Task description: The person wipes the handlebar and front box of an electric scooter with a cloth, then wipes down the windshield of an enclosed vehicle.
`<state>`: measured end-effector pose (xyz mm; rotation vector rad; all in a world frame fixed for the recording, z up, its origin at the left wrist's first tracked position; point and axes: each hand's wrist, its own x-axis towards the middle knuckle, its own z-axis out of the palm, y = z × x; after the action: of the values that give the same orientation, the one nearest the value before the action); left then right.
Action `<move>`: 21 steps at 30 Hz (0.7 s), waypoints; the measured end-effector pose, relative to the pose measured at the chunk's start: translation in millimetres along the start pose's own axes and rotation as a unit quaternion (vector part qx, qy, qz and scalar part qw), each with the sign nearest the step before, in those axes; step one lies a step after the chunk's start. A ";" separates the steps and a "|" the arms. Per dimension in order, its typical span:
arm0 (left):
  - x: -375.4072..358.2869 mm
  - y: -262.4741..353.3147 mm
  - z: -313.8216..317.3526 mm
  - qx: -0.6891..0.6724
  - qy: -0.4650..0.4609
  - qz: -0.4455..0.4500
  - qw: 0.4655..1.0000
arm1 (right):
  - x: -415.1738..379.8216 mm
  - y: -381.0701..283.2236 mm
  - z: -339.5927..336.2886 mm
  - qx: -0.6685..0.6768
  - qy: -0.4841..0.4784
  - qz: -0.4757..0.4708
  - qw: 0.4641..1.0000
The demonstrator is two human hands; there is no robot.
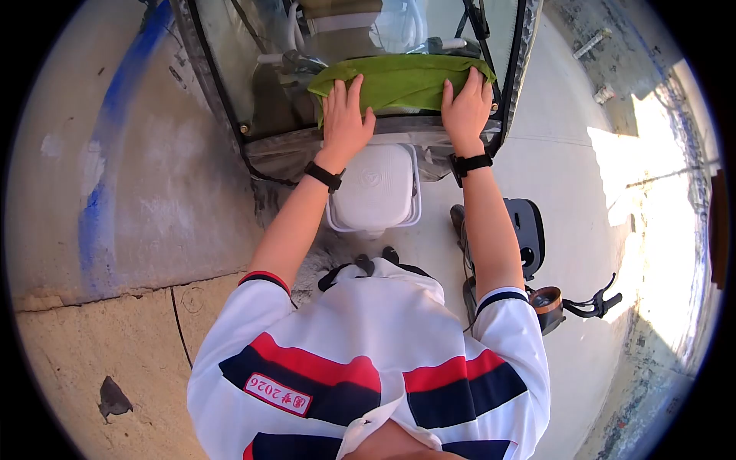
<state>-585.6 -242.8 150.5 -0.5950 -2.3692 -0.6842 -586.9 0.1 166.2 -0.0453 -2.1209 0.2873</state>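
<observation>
A folded green cloth [406, 83] lies stretched sideways across the lower part of a clear windshield [253, 73]. My left hand [343, 119] rests on the cloth's left part, fingers extended upward and the thumb apart. On the right end, my right hand [466, 107] presses the cloth with its fingers spread and fairly straight. Both hands lie flat on top rather than wrapped round the cloth. Each wrist wears a black band. Handlebars and a seat show dimly behind the windshield.
Below the windshield sits a white plastic box [374, 188] at the vehicle's front. A dark scooter-like vehicle [527, 230] with a handlebar [594, 303] stands to the right. The concrete floor has a blue paint streak [96, 207] at left and a dark patch [113, 399] lower left.
</observation>
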 end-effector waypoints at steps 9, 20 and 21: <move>14.4 -8.1 3.6 0.004 0.038 -0.030 0.999 | 12.9 -20.4 23.3 0.035 -0.017 0.024 0.999; -7.6 -65.9 -24.7 0.077 0.081 -0.153 0.982 | 24.6 -127.4 66.3 0.064 -0.014 -0.042 0.997; -13.5 -69.2 -26.5 0.073 0.072 -0.164 0.981 | 23.3 -141.6 64.6 0.083 -0.036 -0.058 0.994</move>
<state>-603.1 -314.9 137.5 -0.0869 -2.3759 -0.6598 -642.2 -146.2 183.9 0.1883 -2.1548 0.3993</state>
